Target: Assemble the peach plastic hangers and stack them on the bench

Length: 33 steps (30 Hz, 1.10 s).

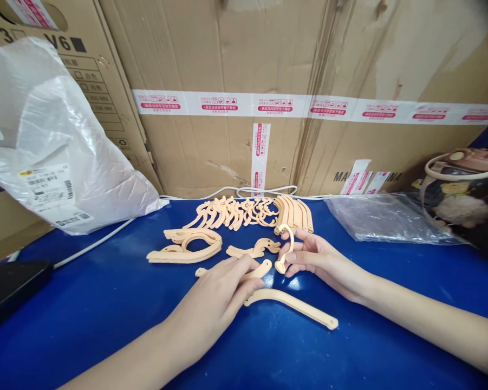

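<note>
In my right hand (308, 254) is a curved beige hanger hook (291, 241), pinched between thumb and fingers with its round base pointing down. My left hand (227, 284) grips a beige plastic hanger arm (263, 269); one end sticks out past the thumb and the other shows beyond the fingers. Just below that hand, a second hanger arm (294, 304) lies on the blue table (349, 352). A duck-shaped beige piece (258, 247) rests behind the left fingers. Left of it sits a folded hanger-like assembly (187, 249).
Behind the hands, a row of small hooked pieces (227, 214) lies beside a stack of curved arms (294, 211). A clear plastic bag (390, 216) and a dark handbag (463, 200) are at right. A white bag (65, 146) and black object (14, 287) stand left. Cardboard boxes (219, 146) wall the back.
</note>
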Each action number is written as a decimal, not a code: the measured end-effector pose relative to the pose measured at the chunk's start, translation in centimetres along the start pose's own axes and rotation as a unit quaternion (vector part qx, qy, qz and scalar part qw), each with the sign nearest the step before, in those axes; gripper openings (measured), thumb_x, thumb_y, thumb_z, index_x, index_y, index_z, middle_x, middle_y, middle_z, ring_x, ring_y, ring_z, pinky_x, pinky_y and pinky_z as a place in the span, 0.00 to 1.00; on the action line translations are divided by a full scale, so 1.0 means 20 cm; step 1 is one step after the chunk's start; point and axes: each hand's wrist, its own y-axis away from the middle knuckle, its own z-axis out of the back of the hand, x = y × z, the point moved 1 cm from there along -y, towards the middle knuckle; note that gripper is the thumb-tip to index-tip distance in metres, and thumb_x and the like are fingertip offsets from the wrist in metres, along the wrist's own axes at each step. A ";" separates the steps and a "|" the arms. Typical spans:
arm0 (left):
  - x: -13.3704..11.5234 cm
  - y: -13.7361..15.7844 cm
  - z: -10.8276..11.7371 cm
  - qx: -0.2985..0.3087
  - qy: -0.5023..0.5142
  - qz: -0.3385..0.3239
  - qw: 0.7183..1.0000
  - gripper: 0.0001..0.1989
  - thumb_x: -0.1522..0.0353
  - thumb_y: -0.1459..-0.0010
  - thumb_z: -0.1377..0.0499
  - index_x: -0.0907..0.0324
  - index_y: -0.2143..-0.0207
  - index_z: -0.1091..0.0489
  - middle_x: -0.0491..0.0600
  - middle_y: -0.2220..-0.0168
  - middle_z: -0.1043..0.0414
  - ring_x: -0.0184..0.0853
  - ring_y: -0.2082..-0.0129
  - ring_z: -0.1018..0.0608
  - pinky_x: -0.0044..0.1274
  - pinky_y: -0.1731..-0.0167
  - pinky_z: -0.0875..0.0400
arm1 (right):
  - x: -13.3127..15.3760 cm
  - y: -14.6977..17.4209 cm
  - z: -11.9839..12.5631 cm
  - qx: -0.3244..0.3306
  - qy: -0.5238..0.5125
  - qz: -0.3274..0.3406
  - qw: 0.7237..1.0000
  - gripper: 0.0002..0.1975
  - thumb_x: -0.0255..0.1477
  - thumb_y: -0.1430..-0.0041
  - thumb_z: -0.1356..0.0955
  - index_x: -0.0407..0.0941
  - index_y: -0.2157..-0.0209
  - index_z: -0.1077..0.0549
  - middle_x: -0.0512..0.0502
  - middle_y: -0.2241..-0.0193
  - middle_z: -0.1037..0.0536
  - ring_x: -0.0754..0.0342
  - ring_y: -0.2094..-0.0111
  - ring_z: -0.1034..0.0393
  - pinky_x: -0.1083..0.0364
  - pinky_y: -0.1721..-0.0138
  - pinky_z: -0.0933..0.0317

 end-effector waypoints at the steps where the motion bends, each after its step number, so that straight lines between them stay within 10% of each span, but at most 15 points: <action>1: 0.00 0.00 0.00 0.003 0.005 -0.004 1.000 0.09 0.65 0.33 0.52 0.57 0.65 0.37 0.45 0.65 0.30 0.34 0.64 0.27 0.24 0.65 0.36 | 0.00 0.00 0.00 0.000 -0.001 -0.001 1.000 0.19 0.27 0.50 0.26 0.45 0.57 0.35 0.50 0.69 0.24 0.57 0.68 0.26 0.57 0.65 0.32; 15: -0.03 0.01 0.01 0.013 0.012 -0.087 0.996 0.12 0.70 0.33 0.52 0.54 0.50 0.35 0.48 0.52 0.29 0.36 0.52 0.29 0.27 0.51 0.36 | 0.00 0.00 0.00 0.021 0.002 0.007 1.000 0.21 0.27 0.48 0.27 0.44 0.53 0.34 0.50 0.69 0.24 0.57 0.67 0.27 0.58 0.66 0.33; 33: 0.05 0.03 -0.07 -0.067 -0.186 -0.199 0.960 0.17 0.75 0.33 0.56 0.60 0.44 0.42 0.50 0.60 0.29 0.38 0.61 0.29 0.31 0.58 0.33 | 0.00 0.01 0.00 -0.009 0.082 0.046 0.996 0.26 0.28 0.47 0.28 0.44 0.46 0.33 0.51 0.72 0.25 0.61 0.74 0.34 0.61 0.75 0.38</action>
